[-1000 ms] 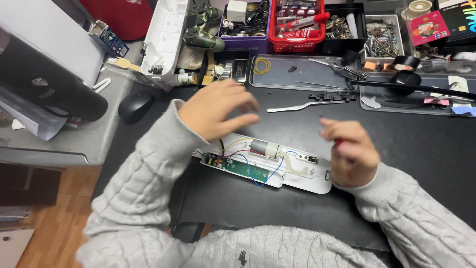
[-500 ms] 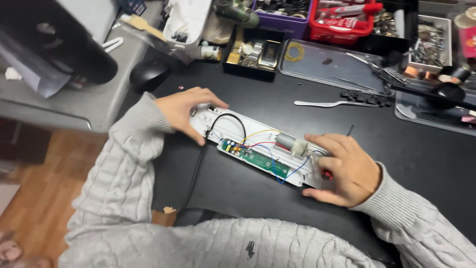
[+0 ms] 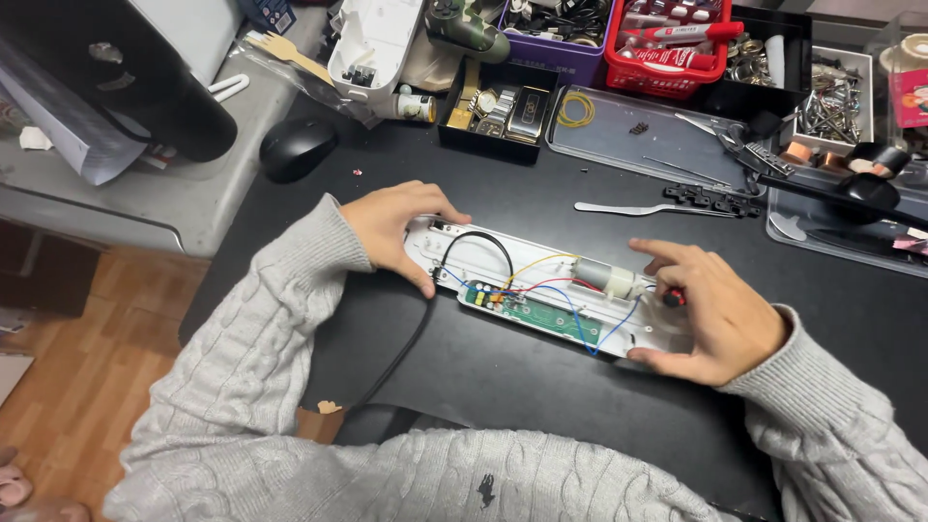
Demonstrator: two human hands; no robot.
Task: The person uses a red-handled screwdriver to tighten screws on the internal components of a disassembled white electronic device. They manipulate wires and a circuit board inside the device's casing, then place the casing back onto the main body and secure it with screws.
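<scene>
Head view: at the centre of the frame a long white opened housing (image 3: 551, 295) lies slantwise on the black work mat (image 3: 541, 387), its insides facing up, so the green circuit board (image 3: 532, 311), the small silver motor (image 3: 604, 277) and the yellow, red and blue wires between them are exposed to view. The left hand (image 3: 398, 227) spreads over the housing's left end, fingers pressing its rim and thumb beside the black cable (image 3: 406, 338) that leaves it toward the lower left; it seems to pin the housing flat rather than lift it. The right hand (image 3: 710, 314) curls around the right end, fingers cupped about a small red-tipped tool or part (image 3: 674, 297); whether it truly pinches that piece I cannot tell, since the fingers hide it. Along the top of the frame sit parts bins, a red basket (image 3: 677, 48) and a clear tray (image 3: 638, 140), with a black mouse (image 3: 297, 148) at upper left, all within reach but apart from the hands.
</scene>
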